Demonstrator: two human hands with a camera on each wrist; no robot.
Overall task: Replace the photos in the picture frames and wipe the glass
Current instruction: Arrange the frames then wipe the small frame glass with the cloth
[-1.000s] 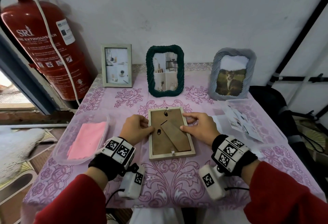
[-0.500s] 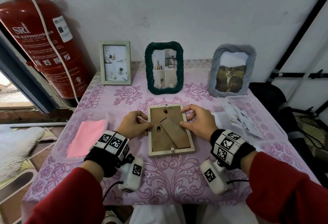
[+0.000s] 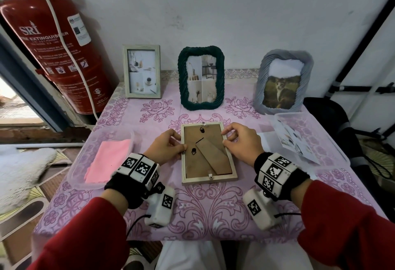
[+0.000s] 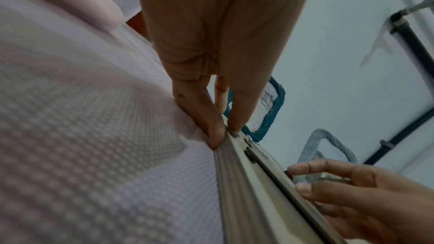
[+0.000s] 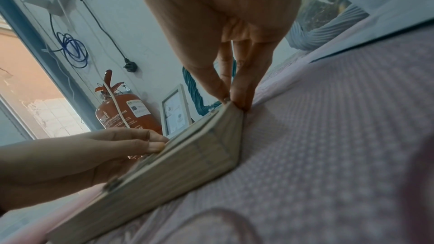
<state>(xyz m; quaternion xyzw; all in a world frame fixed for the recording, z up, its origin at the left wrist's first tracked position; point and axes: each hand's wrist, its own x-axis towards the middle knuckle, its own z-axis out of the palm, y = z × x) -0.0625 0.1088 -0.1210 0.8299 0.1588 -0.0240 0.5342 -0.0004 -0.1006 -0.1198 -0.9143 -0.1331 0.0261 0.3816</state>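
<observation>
- The face-down frame (image 3: 208, 153) looks light, stiff, with fragile glass; best held by its wooden edges.
- The left hand (image 3: 165, 148) and right hand (image 3: 242, 143) each pinch a side rail with curled fingertips.

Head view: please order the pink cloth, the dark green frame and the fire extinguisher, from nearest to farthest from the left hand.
From the left hand:
1. pink cloth, in the tray on its left.
2. dark green frame, standing behind it, centre.
3. fire extinguisher, far back left by the wall.

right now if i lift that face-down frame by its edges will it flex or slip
Probably stays stiff: the face-down frame has a thick wooden rim. Its loose-looking backing stand may swing open. Likely fragile, since the glass faces the tablecloth.
</observation>
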